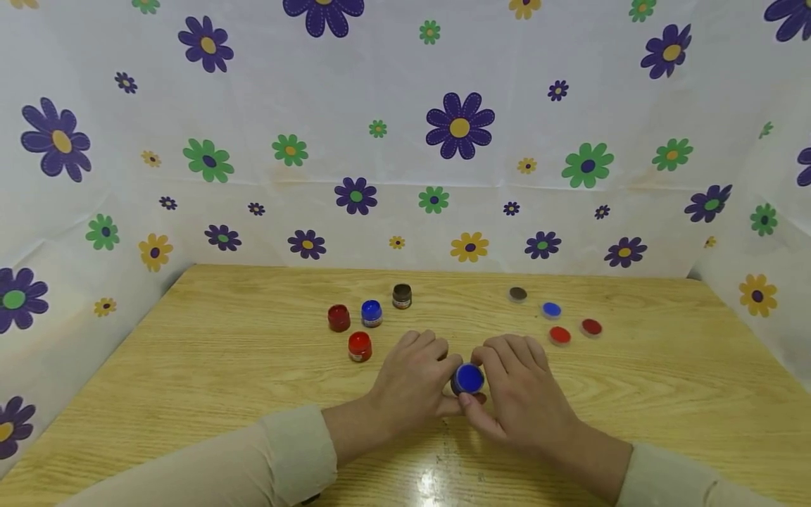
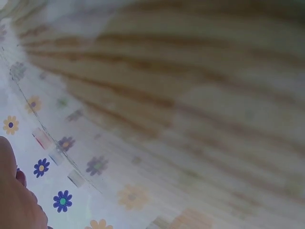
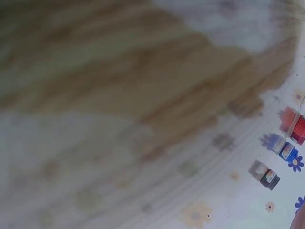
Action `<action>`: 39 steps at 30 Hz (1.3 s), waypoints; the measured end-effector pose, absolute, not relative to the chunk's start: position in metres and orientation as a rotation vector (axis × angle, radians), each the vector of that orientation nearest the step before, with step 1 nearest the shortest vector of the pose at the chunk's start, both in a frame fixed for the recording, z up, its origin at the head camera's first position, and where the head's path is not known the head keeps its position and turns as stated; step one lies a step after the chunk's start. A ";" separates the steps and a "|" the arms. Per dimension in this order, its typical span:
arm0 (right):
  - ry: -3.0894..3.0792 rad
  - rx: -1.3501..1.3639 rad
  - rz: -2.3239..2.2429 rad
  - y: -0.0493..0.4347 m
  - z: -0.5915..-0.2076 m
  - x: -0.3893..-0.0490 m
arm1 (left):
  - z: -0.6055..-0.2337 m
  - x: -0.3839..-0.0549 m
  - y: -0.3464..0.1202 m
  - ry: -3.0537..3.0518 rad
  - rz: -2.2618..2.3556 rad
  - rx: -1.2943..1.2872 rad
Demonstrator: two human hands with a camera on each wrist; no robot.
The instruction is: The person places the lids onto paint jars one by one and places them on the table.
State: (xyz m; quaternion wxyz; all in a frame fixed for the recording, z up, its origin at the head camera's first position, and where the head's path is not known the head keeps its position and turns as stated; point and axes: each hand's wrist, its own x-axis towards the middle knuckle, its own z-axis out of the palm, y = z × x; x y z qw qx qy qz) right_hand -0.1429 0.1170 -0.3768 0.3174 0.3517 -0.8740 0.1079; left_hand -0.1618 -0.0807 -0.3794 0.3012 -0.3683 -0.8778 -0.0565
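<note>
In the head view, a small paint jar (image 1: 468, 379) with a blue top is held between both hands, over the near middle of the table. The left hand (image 1: 415, 373) grips it from the left, its fingers curled. From the other side, the right hand (image 1: 522, 394) pinches it, thumb at the near edge and index finger at the far edge. Fingers cover much of the jar's side. Only a part of the left hand (image 2: 19, 200) shows in the left wrist view, at its lower left edge.
Left of centre stand uncapped paint jars: dark red (image 1: 338, 318), blue (image 1: 372, 313), brown (image 1: 402, 296) and bright red (image 1: 360, 346). Round lids lie at the right: brown (image 1: 517, 294), blue (image 1: 551, 310), red (image 1: 560, 336) and dark red (image 1: 591, 327). A flowered cloth (image 1: 393, 84) encloses the wooden table (image 1: 190, 366).
</note>
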 end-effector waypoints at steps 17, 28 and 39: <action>-2.346 0.810 0.448 0.125 -0.381 -0.143 | -0.373 -0.154 -0.054 -2.570 -0.385 -0.873; -2.459 0.780 0.412 0.124 -0.382 -0.146 | -0.374 -0.165 -0.068 -2.650 -0.369 -0.829; -2.368 0.874 0.304 0.125 -0.381 -0.154 | -0.373 -0.173 -0.078 -2.527 -0.242 -0.933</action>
